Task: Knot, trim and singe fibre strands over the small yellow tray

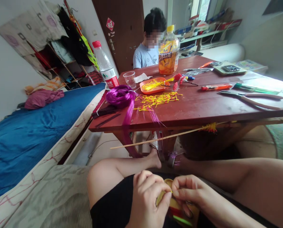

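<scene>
Small round yellow-brown roll (167, 186) sits in the lap, low centre, pinched from both sides. Left hand (146, 202) has fingers curled shut on its left edge; right hand (191, 191) has fingertips closed on its top right. Just beyond: thin bamboo stick (155, 140) under the red wooden table (203, 107). On the table: purple thread bundle (121, 95) and orange plastic tray (153, 86).

Head camera looks forward and down, left hand (144, 202) nearest, table (203, 107) beyond.
</scene>
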`<state>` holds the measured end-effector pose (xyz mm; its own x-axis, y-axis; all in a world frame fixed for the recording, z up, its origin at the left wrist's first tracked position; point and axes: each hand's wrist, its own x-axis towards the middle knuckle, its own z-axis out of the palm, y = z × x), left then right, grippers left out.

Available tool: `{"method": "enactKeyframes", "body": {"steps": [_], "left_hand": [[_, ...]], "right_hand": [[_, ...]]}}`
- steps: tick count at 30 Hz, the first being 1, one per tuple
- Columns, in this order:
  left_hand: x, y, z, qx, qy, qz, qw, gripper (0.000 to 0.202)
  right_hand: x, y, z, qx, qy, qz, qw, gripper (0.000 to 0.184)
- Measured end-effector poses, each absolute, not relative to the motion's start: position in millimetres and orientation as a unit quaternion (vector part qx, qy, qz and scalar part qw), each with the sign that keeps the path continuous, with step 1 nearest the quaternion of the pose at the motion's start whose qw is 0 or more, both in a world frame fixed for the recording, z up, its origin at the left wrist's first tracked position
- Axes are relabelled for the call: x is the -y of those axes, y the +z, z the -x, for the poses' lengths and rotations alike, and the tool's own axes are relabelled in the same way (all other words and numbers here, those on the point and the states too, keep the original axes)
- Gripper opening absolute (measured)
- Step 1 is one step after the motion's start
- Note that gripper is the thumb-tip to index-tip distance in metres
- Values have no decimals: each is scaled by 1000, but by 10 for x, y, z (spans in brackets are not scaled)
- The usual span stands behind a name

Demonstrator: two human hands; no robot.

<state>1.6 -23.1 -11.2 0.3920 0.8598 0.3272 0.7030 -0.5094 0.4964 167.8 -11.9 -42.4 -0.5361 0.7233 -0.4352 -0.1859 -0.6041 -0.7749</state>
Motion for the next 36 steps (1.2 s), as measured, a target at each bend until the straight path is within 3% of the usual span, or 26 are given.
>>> {"method": "enactKeyframes", "body": {"steps": [7,17,23,28,36], "left_hand": [[198,-15,-49,-441,247,-858,87,16],[241,-157,-41,-489,286,-774,283,14],[261,-172,-77,-520,248,-774,262,16],[229,-191,-165,-603,226,-691,328,19],[166,-123,-189,-535,168,-802,207,18]], "right_hand": [[125,-405,-1672,328,807,417,261,17],[129,-373,-1657,317,821,387,276,18],[117,-342,-1596,358,792,413,272,23],[146,-393,-1565,390,761,427,293,21],[122,-493,-1623,395,768,432,261,22]]}}
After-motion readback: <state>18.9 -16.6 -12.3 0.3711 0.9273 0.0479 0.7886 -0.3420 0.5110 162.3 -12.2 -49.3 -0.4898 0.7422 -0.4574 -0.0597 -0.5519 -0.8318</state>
